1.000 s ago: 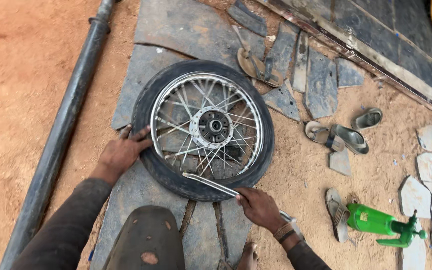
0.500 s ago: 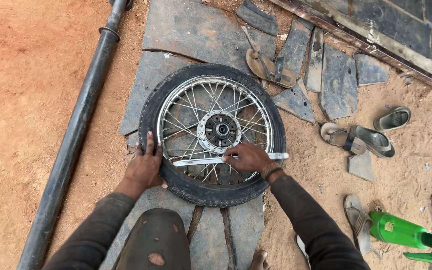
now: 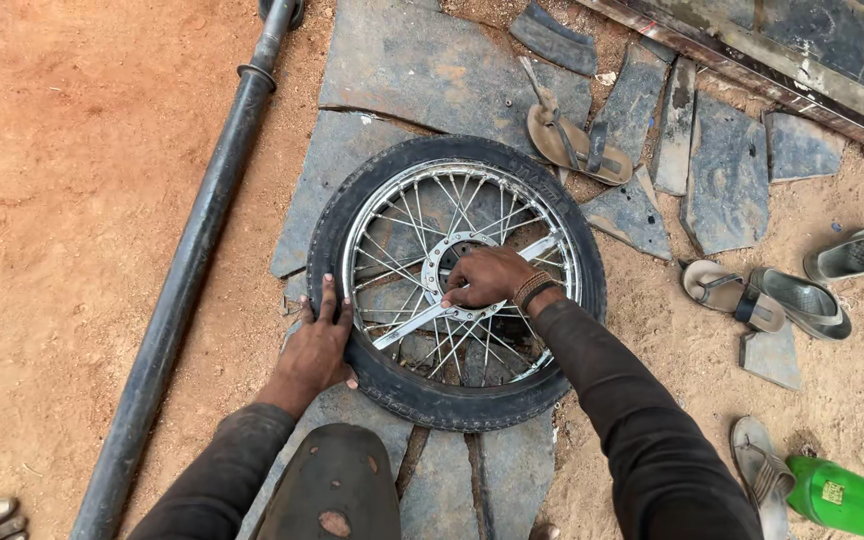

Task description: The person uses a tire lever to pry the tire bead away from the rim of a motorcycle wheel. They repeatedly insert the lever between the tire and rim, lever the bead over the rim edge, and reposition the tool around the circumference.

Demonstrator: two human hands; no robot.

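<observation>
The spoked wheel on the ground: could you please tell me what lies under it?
Grey stone slabs show beneath the wheel, visible between the spokes. The right hand and metal bar cover part of the hub; ground beneath the tyre is hidden.

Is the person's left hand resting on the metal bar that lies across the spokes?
No, the left hand presses flat on the tyre, while the right hand grips the bar.

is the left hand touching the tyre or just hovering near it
Touching. The head view shows the left hand lying flat on the tyre at its near-left edge, fingers spread across the rubber with no gap showing.
</observation>
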